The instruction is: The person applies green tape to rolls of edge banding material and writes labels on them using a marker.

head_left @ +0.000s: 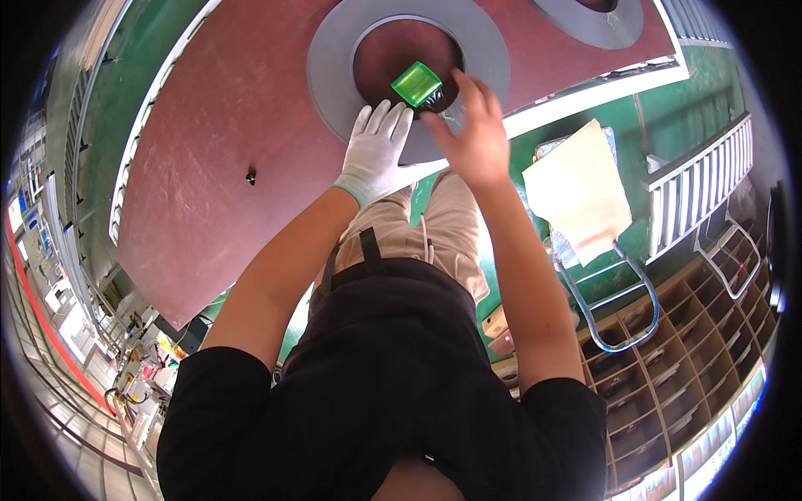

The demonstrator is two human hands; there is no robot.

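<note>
A broad reddish-brown worktable (pixel 225 159) with a pale rim fills the upper left of the view, standing on a green floor (pixel 576 113). On it lies a large flat grey metal ring (pixel 334 75), its round opening showing the table surface; a second grey ring (pixel 597 25) sits partly out of view at the top edge. To the right, a wooden rack of small square compartments (pixel 668 367) runs along the lower edge, and nearer the table a pale cream sheet (pixel 581 188) lies over a metal-framed cart (pixel 622 321).

The left hand (pixel 376 154), in a white work glove, rests flat and open on the near band of the large ring, fingers spread and pointing toward the opening, holding nothing. The bare right hand (pixel 476 134) is raised just beside it over the ring's inner edge, fingers curled loosely and half open. A small translucent green block (pixel 416 83) sits within the ring's opening, right at the right hand's fingertips (pixel 462 83); whether they actually grip it or only touch it cannot be told, since a dark part beneath the block is partly hidden.
</note>
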